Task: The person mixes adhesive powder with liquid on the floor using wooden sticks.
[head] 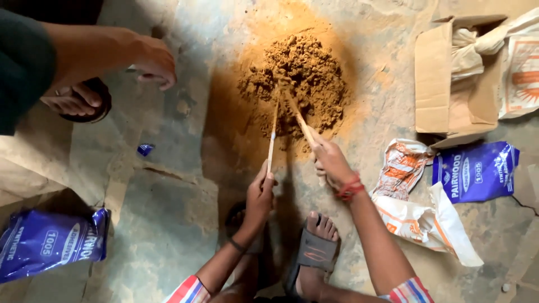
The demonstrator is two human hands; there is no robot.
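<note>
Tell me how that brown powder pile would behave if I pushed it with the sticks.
The brown powder pile looks loose and clumpy, so it would probably crumble and spread rather than slide whole. The dust ringing it on the floor suggests it scatters easily.

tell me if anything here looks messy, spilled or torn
Orange-brown powder lies heaped straight on the floor, dust spread around it. The left hand and right hand each poke a stick into it. The cardboard box and orange-white bag look torn open.

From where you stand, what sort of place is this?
Probably a building site or workshop floor: a pile of brown powder sits on bare stained concrete, both hands stir it with sticks, and pouches and a carton lie about.
</note>
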